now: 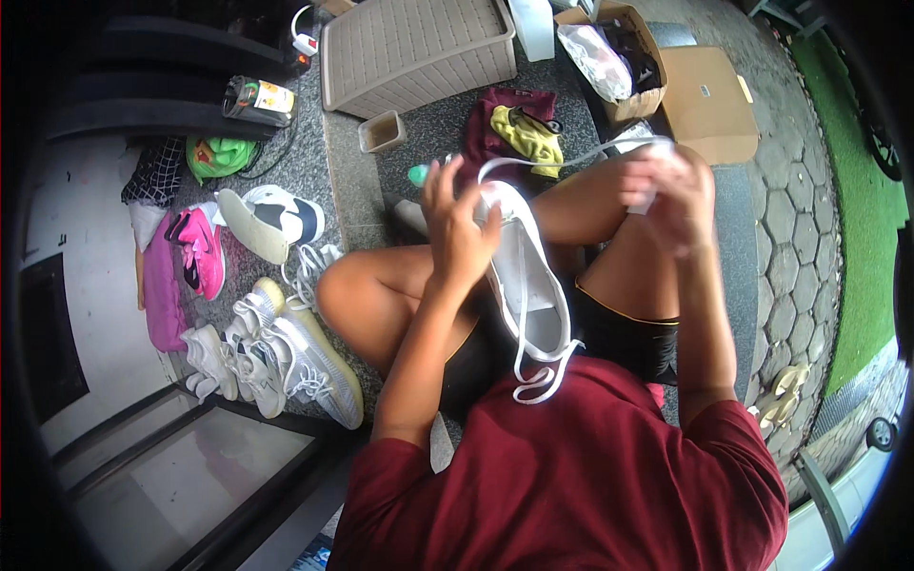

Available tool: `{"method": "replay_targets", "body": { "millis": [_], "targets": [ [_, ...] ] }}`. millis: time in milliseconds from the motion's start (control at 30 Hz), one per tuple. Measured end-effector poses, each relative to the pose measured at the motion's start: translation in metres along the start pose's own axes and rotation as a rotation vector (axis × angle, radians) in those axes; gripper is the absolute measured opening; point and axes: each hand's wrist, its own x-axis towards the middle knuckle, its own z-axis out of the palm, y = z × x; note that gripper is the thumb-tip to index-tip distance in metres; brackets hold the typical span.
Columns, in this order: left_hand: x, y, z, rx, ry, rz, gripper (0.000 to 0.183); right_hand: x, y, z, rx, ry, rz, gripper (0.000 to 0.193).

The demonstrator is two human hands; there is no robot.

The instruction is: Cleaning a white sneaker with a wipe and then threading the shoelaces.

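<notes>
The largest surface is a speckled grey stone floor, on which a person in a dark red shirt and black shorts sits, knees bent outward. Beyond the knees stands a beige box with a woven pattern. To its right is an open cardboard box holding a clear plastic bag and dark contents; a flat piece of cardboard lies just beside it.

A dark red cloth lies on the floor between the beige box and the person, with a smaller yellow cloth on top of it. Left of the person, several pale shoes are grouped close together; a navy-and-white shoe and a pink shoe lie above that group.

The item being handled, a white shoe, is over the lap between the thighs, opening upward, toe pointing away from the body. The left hand is at the toe, fingers parted and curved; firm contact cannot be confirmed. The right hand, blurred, is raised over the right leg and grasps a white lace, which arcs across from the toe. Another length of lace hangs past the heel onto the shirt. A small plastic tub sits near the beige box.
</notes>
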Motion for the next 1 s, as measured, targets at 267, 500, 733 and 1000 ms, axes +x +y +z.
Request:
{"method": "replay_targets", "body": {
  "millis": [267,500,733,1000],
  "targets": [
    [-0.052,0.004,0.033,-0.197,-0.201,-0.243,0.019,0.030,0.098,0.000,-0.537,-0.103,0.226,0.013],
    [-0.058,-0.003,0.045,-0.210,-0.179,-0.236,0.021,0.033,0.110,-0.007,-0.538,-0.138,0.196,0.014],
    [-0.060,-0.003,0.050,-0.240,-0.162,-0.237,0.023,0.034,0.107,-0.004,-0.614,-0.183,0.195,0.013],
    [-0.059,-0.002,0.051,-0.279,-0.153,-0.254,0.023,0.037,0.106,-0.005,-0.689,-0.235,0.200,0.015]
  ]
}}
